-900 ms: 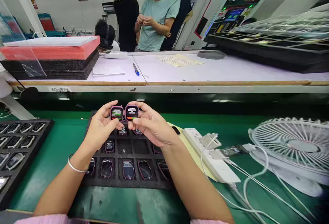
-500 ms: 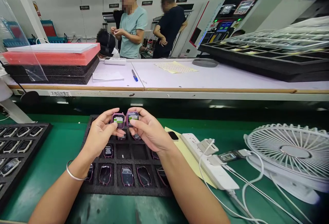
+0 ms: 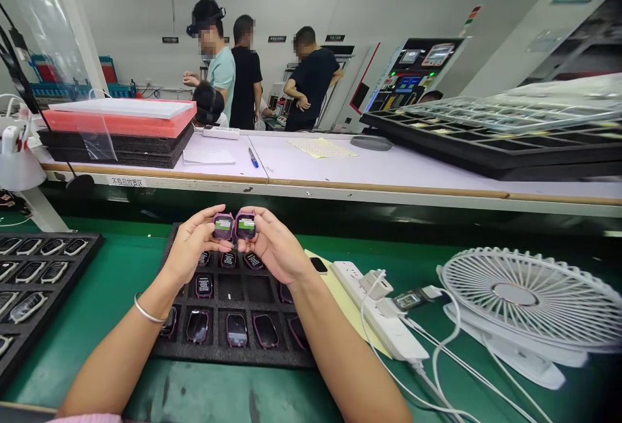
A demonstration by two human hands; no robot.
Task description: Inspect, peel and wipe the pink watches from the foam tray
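Between the fingers and thumb of my left hand is a purple-framed smartwatch with a lit screen. My right hand grips a second purple smartwatch, its screen also lit in green and white. The two watches are held side by side, nearly touching, faces toward me. Below them lies a black foam tray with several purple watches in its compartments, such as a dark-screened watch in the front row. Two compartments in the middle row hold no watch. My forearms cover parts of the tray's sides.
Another foam tray with pale watch cases lies at left. To the right are a white power strip with cables and a white fan. A raised shelf runs across the back. Several people are beyond it.
My right thumb has moved off the screen of its watch, which now shows more fully. The camera view has tilted up slightly, and another person in black has come into sight behind the shelf.
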